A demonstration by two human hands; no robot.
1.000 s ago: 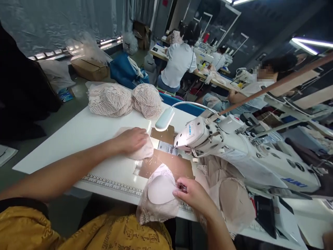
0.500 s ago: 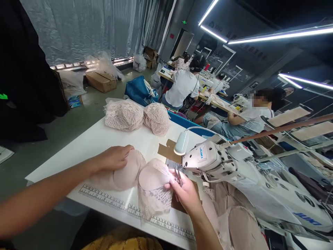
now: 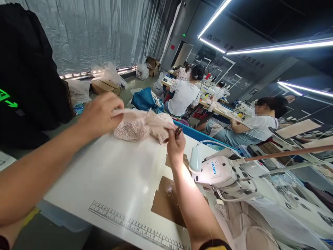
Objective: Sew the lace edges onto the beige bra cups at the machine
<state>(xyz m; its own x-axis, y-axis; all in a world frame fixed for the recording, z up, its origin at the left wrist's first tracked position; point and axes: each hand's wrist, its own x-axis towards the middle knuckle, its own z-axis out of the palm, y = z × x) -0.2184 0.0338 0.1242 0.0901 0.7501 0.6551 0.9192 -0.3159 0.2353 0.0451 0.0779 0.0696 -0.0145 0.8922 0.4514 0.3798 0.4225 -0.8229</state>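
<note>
My left hand (image 3: 100, 114) is raised over the far part of the white table (image 3: 109, 173), its fingers closed on one end of a pale pink lace bra piece (image 3: 140, 118). My right hand (image 3: 174, 146) grips the other end of that piece and also holds small thread snips (image 3: 178, 132) between its fingers. The piece hangs stretched between both hands, just above the pile of pink lace cups (image 3: 130, 130) at the table's far edge. Motion smears the fabric.
A white sewing machine (image 3: 229, 177) with a gooseneck lamp (image 3: 195, 159) stands on the right. A ruler strip (image 3: 135, 225) runs along the near table edge, with brown tape patches (image 3: 166, 203) beside it. Other workers (image 3: 183, 95) sit at machines behind. Boxes and bags lie on the floor.
Both hands lifted the bra piece off the table and carried it away from me to the pile at the far edge. The camera tilted upward.
</note>
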